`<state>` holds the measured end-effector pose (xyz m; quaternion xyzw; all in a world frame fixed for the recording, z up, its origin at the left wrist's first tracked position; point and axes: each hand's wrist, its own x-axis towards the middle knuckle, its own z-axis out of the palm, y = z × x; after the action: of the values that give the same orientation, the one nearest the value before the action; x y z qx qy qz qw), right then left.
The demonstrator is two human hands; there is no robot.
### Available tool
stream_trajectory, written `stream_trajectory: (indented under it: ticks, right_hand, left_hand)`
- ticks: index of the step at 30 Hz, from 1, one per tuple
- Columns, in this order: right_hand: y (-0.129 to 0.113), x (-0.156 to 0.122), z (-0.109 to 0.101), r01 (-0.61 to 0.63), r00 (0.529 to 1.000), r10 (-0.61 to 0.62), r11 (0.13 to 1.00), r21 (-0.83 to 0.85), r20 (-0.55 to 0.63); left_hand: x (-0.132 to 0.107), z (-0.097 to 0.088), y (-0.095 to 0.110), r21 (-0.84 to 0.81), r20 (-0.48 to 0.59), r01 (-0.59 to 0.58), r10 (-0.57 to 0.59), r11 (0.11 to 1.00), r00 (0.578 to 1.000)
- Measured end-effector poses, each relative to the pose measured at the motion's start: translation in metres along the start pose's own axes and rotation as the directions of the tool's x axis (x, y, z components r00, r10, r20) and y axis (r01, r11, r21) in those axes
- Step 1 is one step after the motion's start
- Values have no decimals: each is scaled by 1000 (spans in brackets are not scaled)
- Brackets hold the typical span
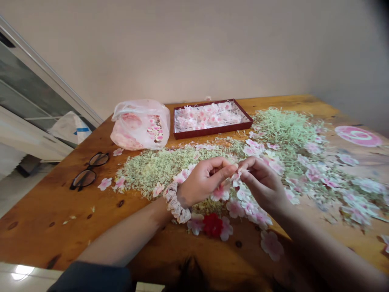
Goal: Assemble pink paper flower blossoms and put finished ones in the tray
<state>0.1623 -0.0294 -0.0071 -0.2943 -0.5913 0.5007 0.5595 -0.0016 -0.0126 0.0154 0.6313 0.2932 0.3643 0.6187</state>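
On the wooden tabletop (pixel 60 227), a dark red tray (pixel 212 132) of pink blossoms sits far off beside a plastic bag (pixel 140 125), with green shreds (pixel 152 172) spread nearer. The left hand (pixel 203 180) and right hand (pixel 261 182) curl nearly closed, together pinching a small pale blossom (pixel 235 177).

Nothing fancy on this one, just bare forearms (pixel 127 239) and the left hand (pixel 202 180) with a chunky ruffled scrunchie (pixel 175 202) around its wrist, pale pink and white, crinkly gathered fabric, kinda cute tbh. The right hand (pixel 261 182) has no visible wear. Down in the bottom-left corner there's a dark navy sleeve (pixel 91 278), plain-looking fabric, plus a dark blurry tuft (pixel 188 278) at the bottom edge, maybe hair, too blurry to say.
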Motion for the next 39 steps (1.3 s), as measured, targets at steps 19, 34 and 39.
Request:
stream_trajectory:
  ticks: [19, 34, 39]
  right_hand:
    - [14, -11, 11, -55, 984, 50, 998, -25, -169]
    - [23, -13, 24, -70, 959, 56, 997, -39, -277]
    - [23, -12, 26, -70, 956, 57, 997, -33, -289]
  left_hand:
    - [-3, 11, -6, 114, -116, -2, 16, 994, 993]
    - [1, 17, -19, 75, -170, 14, -1, 997, 985]
    - [3, 16, -22, 45, -158, 25, -18, 999, 987]
